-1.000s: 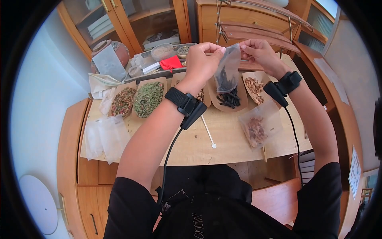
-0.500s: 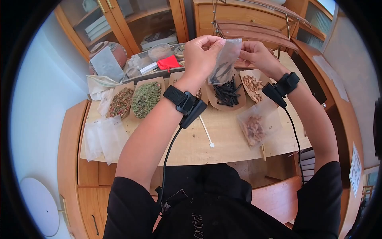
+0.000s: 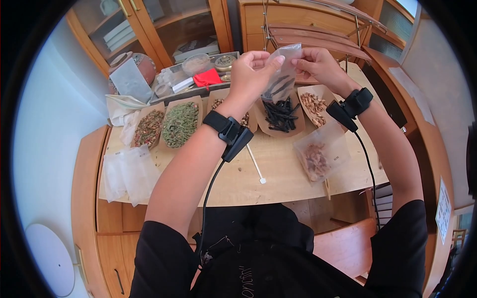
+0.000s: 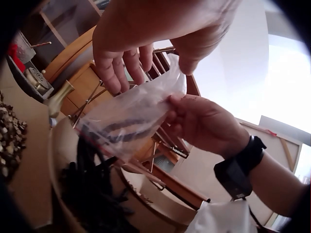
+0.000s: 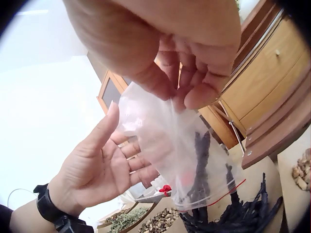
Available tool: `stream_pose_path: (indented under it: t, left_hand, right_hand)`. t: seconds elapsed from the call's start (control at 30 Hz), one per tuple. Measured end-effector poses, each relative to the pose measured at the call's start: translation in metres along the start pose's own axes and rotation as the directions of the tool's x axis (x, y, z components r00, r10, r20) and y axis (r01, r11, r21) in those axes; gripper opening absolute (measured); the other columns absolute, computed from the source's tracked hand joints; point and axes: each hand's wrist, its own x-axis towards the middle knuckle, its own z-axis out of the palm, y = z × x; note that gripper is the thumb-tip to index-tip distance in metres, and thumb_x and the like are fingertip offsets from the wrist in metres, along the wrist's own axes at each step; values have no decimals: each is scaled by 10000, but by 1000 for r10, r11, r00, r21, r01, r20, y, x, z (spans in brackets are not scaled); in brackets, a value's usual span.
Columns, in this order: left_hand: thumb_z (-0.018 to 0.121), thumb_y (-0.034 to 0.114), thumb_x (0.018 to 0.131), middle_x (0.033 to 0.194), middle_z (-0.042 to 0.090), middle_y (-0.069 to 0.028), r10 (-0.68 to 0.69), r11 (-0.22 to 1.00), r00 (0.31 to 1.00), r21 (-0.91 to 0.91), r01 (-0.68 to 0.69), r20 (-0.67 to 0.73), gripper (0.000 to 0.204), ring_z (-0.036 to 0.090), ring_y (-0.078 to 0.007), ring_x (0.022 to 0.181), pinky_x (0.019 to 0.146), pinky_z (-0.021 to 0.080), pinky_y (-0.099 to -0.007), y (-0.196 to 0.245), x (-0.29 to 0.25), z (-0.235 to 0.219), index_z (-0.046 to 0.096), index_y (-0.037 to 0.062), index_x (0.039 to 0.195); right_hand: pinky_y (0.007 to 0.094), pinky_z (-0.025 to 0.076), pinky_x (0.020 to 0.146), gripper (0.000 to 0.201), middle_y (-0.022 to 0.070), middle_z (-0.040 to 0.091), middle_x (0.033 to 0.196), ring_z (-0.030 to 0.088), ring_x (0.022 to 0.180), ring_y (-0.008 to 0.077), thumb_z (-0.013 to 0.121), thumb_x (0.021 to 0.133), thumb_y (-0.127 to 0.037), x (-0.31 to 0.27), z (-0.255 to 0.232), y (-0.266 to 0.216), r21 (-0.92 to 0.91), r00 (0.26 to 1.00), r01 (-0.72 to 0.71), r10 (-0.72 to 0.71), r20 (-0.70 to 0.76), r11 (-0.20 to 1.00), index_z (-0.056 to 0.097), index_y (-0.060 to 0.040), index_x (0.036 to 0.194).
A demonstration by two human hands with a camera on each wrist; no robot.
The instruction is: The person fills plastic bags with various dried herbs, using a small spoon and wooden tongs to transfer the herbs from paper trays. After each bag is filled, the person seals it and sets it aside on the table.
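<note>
My right hand (image 3: 320, 68) pinches the raised end of a clear zip bag (image 5: 160, 131) between thumb and fingers. The bag slants downward, its red-lined mouth lowest. A few dark, twisted dried sticks (image 5: 200, 167) show inside and at the mouth. Right beneath, more dark sticks (image 3: 281, 116) are heaped in a brown paper tray (image 3: 284, 134). My left hand (image 5: 99, 172) is at the bag's other side, thumb apart and fingers loosely bent, not gripping it. In the left wrist view its fingers (image 4: 131, 68) hang close above the bag.
Paper trays of green dried herb (image 3: 181, 124), reddish mix (image 3: 147, 128) and pale slices (image 3: 314, 105) flank the dark sticks. Nearer lie a filled bag (image 3: 318, 159), a thin white spoon (image 3: 256, 164) and flat bags (image 3: 130, 174). Behind stands a grey tray with a red pouch (image 3: 207, 78).
My left hand has let go of the bag's upper edge; my right hand still pinches it. The bag has tilted, and most of its dark sticks have dropped into the paper tray.
</note>
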Motion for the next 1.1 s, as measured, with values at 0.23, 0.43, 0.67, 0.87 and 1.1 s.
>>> stream_pose_path:
  t: [0.23, 0.43, 0.67, 0.87, 1.1]
  left_hand:
    - [720, 231, 862, 911, 671, -49, -35, 993, 976, 120, 10, 214, 265, 617, -95, 808, 743, 496, -229, -18, -11, -14, 653, 1, 974]
    - [650, 108, 899, 882, 665, -32, -16, 992, 975, 129, -13, 224, 138, 605, -85, 789, 723, 500, -245, -26, -3, -15, 647, -14, 964]
    - [623, 78, 910, 901, 665, -35, 2, 996, 951, 81, -29, 310, 131, 603, -91, 803, 725, 501, -251, -30, -9, -14, 638, -21, 995]
    - [604, 117, 932, 932, 670, -42, -2, 989, 944, 141, -47, 329, 161, 599, -86, 828, 741, 503, -252, -21, -6, -19, 637, -18, 1012]
    - [625, 108, 906, 881, 680, -57, -140, 989, 971, -26, 148, 191, 146, 625, -111, 780, 663, 523, -270, -11, -8, -24, 645, -18, 979]
  right_hand:
    - [191, 462, 584, 194, 10, 624, 772, 554, 652, 45, 631, 921, -195, -11, 7, -12, -80, 992, -15, 5, -126, 997, 643, -1, 929]
    - [230, 488, 564, 198, 44, 632, 685, 581, 613, 75, 606, 897, -144, -29, 27, -23, -28, 979, 62, -66, -194, 998, 628, 43, 836]
    - [242, 500, 561, 214, 64, 643, 666, 599, 583, 98, 590, 895, -128, -52, 43, -22, 0, 994, -32, 32, -107, 999, 631, 70, 823]
    - [255, 504, 579, 216, 72, 649, 665, 612, 602, 106, 642, 865, -148, -59, 41, -34, -126, 989, 34, -52, -140, 991, 640, 66, 841]
    - [191, 458, 590, 155, 20, 650, 779, 577, 685, 42, 685, 854, -72, -45, 30, -17, -319, 999, -24, 8, -52, 947, 652, 44, 952]
